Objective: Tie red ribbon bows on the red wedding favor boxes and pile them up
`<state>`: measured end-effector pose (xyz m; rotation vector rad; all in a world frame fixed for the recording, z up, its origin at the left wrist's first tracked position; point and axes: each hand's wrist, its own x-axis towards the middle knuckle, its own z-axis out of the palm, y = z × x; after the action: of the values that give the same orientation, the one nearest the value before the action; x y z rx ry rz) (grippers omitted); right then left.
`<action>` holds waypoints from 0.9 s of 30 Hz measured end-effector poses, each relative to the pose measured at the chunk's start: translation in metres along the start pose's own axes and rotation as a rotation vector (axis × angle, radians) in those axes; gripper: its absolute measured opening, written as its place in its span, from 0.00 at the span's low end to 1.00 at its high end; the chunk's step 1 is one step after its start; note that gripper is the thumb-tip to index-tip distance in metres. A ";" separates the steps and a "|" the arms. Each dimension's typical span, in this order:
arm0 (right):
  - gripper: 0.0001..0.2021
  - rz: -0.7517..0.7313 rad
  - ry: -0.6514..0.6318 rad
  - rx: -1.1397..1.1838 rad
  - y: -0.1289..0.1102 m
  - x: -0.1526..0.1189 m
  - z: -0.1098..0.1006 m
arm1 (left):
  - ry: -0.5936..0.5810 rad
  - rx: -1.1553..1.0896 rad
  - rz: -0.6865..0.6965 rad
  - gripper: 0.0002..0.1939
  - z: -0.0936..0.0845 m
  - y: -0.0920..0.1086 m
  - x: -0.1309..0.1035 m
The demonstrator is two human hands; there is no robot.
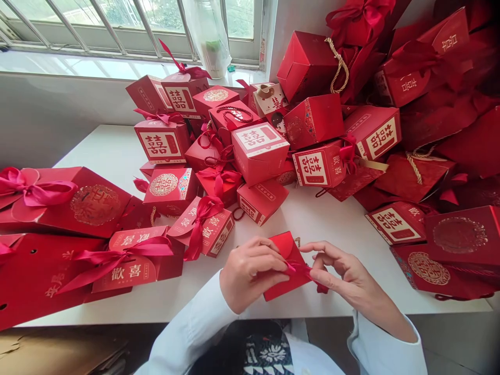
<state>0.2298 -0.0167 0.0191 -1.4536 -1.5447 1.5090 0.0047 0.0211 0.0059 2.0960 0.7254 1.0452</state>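
Observation:
A small red gift box (284, 245) lies tilted on the white table near its front edge, between my two hands. A thin red ribbon (299, 269) runs across its top. My left hand (253, 273) rests over the box's left side, its fingers closed on one part of the ribbon. On the right, my right hand (339, 268) pinches the ribbon's other side between thumb and fingers, with the index finger stretched out toward the box's corner. A dark red ribbon end hangs below the right thumb. My left fingers cover part of the box.
Many red gift boxes (260, 151) are heaped at the back of the white table (219, 291). Larger ribboned boxes (128, 260) lie at the left, and more boxes (461, 234) are piled at the right. A barred window (128, 26) and a bagged cup (213, 52) are behind.

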 end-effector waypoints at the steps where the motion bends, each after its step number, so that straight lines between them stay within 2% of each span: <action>1: 0.16 -0.008 -0.011 0.027 0.001 0.000 0.000 | 0.016 -0.053 -0.042 0.01 -0.001 0.000 0.001; 3: 0.17 0.000 -0.032 0.089 0.001 -0.002 -0.001 | 0.030 -0.123 -0.106 0.02 -0.002 -0.001 0.003; 8: 0.18 0.035 -0.080 0.305 0.000 -0.006 -0.001 | 0.055 -0.184 -0.118 0.05 0.008 -0.005 -0.001; 10: 0.19 0.048 -0.108 0.400 -0.001 -0.008 -0.001 | 0.091 -0.139 -0.121 0.07 0.012 -0.007 -0.004; 16: 0.26 0.117 -0.181 0.565 -0.013 -0.017 -0.001 | 0.132 0.105 -0.019 0.09 0.021 -0.004 -0.005; 22: 0.20 0.102 -0.114 0.513 -0.030 -0.023 0.009 | 0.189 0.153 -0.204 0.02 0.025 0.008 -0.003; 27: 0.18 0.096 -0.061 0.650 -0.019 -0.016 0.004 | 0.143 -0.022 -0.165 0.01 0.020 0.001 -0.006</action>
<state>0.2248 -0.0287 0.0408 -1.1097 -0.8827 1.8891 0.0184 0.0100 -0.0053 1.9208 0.9355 1.1129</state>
